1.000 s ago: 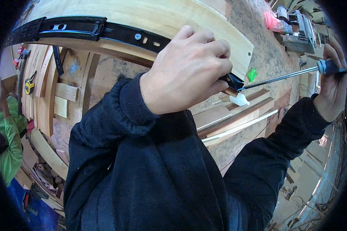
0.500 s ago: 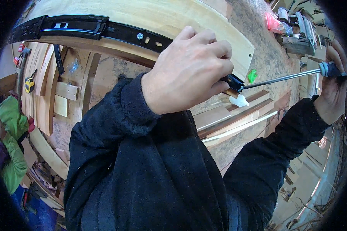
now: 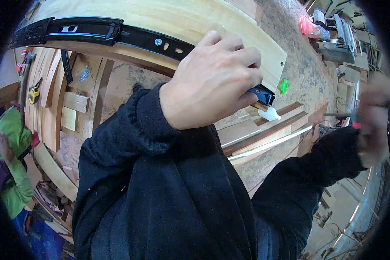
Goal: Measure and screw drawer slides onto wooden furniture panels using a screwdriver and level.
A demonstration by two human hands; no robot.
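A long black metal drawer slide (image 3: 138, 37) runs along the edge of a pale wooden board (image 3: 195, 19), with a screw head showing in it. My left hand (image 3: 216, 80) is closed over the slide's right end, fingers curled round the board's edge; the dark tip of the slide pokes out past the thumb. Right of the board, my right hand (image 3: 374, 121) is smeared by motion, held apart from the slide. A thin shaft of the screwdriver (image 3: 337, 115) sticks out from it to the left; the handle is blurred.
A white nozzle-like tip (image 3: 269, 114) shows just below the slide's end. Wood strips (image 3: 268, 138) lie beneath. To the left are a yellow tape measure (image 3: 34, 94), a hammer (image 3: 26, 63) and a person in green (image 3: 15, 173). A pink bag (image 3: 307, 27) sits at the far right.
The screwdriver has come away from the slide's end, with my right hand moving lower in the picture. My left hand stays nearly still. The person in green has raised a hand.
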